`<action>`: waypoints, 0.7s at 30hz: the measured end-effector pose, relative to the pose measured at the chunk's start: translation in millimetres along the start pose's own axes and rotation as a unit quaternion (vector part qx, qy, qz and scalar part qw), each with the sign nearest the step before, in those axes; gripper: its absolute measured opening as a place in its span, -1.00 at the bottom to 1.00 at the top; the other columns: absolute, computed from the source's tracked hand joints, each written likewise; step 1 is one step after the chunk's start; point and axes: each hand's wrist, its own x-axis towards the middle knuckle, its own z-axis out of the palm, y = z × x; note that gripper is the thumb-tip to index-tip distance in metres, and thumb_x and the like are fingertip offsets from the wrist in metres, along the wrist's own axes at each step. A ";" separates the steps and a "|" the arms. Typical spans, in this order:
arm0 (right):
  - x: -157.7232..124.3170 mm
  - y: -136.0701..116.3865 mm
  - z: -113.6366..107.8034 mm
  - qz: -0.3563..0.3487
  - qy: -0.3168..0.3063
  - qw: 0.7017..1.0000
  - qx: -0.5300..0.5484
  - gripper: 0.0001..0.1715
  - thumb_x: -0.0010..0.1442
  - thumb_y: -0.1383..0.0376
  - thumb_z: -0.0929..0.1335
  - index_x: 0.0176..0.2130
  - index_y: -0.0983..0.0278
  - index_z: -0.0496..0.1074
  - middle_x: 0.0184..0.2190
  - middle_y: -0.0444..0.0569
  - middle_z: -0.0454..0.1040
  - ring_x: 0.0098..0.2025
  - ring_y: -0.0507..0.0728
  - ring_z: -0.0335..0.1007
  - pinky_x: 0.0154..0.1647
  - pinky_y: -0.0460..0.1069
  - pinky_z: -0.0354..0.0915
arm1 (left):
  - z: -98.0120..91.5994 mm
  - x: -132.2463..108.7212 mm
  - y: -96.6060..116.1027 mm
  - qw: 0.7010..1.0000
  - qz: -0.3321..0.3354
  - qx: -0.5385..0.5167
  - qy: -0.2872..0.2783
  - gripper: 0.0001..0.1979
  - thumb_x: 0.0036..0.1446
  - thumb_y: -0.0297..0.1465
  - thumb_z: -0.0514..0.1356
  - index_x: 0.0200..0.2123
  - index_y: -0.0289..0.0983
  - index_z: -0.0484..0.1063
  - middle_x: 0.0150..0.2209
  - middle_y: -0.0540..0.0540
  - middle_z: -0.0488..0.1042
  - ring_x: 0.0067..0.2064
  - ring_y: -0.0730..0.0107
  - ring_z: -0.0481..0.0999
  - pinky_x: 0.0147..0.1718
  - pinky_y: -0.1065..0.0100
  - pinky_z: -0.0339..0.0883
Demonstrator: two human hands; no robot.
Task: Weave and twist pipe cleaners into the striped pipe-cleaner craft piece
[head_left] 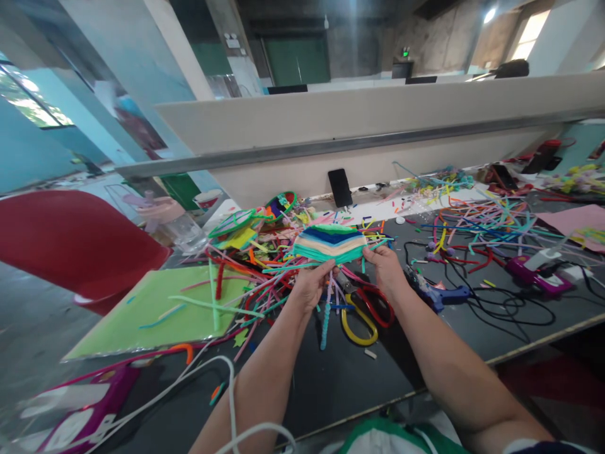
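Between my two hands is a flat striped piece made of pipe cleaners [331, 242], banded in green, blue, cream and teal. My left hand [312, 282] pinches its lower edge, thumb on top. At its right corner, my right hand [382, 261] grips it between thumb and fingers, close to loose teal stems. Below the piece lie scissors [360, 325] with one yellow and one red handle loop. A twisted light-blue stem [326, 321] hangs or lies just right of my left hand; I cannot tell which.
Heaps of coloured pipe cleaners [486, 224] cover the table. A blue glue gun [444, 295] with black cables lies right. Purple power strips [539, 275] sit at both sides. A green sheet [155, 302], a clear jug [177, 224] and a red chair [80, 236] are left. A phone [339, 187] leans against the partition.
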 end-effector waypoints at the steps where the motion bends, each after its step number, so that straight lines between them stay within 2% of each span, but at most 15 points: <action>1: 0.7 0.6 -0.2 0.002 0.001 1.000 0.010 -0.74 -0.08 0.13 0.48 -0.57 0.26 0.49 -0.57 -0.11 0.45 -0.44 0.07 0.33 -0.31 -0.02 0.24 | 0.2 -0.6 0.5 1.000 -0.002 0.003 -0.003 -0.69 -0.27 -0.40 0.45 -0.41 -0.39 0.50 -0.52 -0.03 0.53 -0.50 0.44 0.52 -0.48 0.45 0.43; 7: 3.5 1.5 0.0 0.021 0.011 0.999 0.037 -0.71 -0.17 0.10 0.52 -0.54 0.26 0.49 -0.58 -0.13 0.45 -0.48 0.05 0.30 -0.36 -0.04 0.22 | 0.3 -2.9 2.9 1.000 0.000 0.006 -0.010 -0.66 -0.27 -0.39 0.45 -0.35 -0.36 0.50 -0.49 -0.02 0.54 -0.50 0.44 0.51 -0.49 0.44 0.42; 12: 2.4 1.9 2.4 0.033 0.012 0.998 0.061 -0.69 -0.19 0.11 0.52 -0.53 0.28 0.49 -0.58 -0.12 0.47 -0.49 0.04 0.32 -0.37 -0.04 0.23 | -0.6 -0.5 -0.3 1.000 -0.016 0.020 -0.002 -0.71 -0.25 -0.38 0.44 -0.43 -0.39 0.49 -0.55 -0.03 0.51 -0.53 0.44 0.49 -0.55 0.46 0.37; 14: 3.2 2.5 2.4 0.031 0.015 0.997 0.064 -0.68 -0.18 0.11 0.52 -0.52 0.29 0.48 -0.58 -0.13 0.47 -0.50 0.04 0.33 -0.38 -0.04 0.23 | -0.7 0.5 -1.3 1.000 -0.019 0.020 -0.006 -0.72 -0.23 -0.38 0.44 -0.43 -0.40 0.49 -0.54 -0.06 0.52 -0.51 0.43 0.50 -0.51 0.45 0.39; 18: 9.1 1.9 -2.8 0.020 0.054 0.994 0.093 -0.66 -0.21 0.12 0.53 -0.53 0.29 0.45 -0.58 -0.15 0.47 -0.52 0.03 0.33 -0.40 -0.03 0.25 | -5.3 2.5 4.4 0.996 -0.020 0.010 -0.087 -0.68 -0.16 -0.32 0.41 -0.35 -0.40 0.50 -0.38 -0.17 0.57 -0.35 0.30 0.57 -0.36 0.38 0.44; 21: 14.8 -0.3 -10.2 -0.003 0.082 0.992 0.100 -0.66 -0.20 0.12 0.53 -0.54 0.30 0.44 -0.57 -0.14 0.47 -0.51 0.03 0.34 -0.38 -0.03 0.26 | -17.1 5.0 17.4 0.987 -0.061 0.025 -0.148 -0.63 -0.05 -0.28 0.36 -0.18 -0.37 0.49 -0.17 -0.25 0.55 -0.14 0.20 0.56 -0.17 0.28 0.44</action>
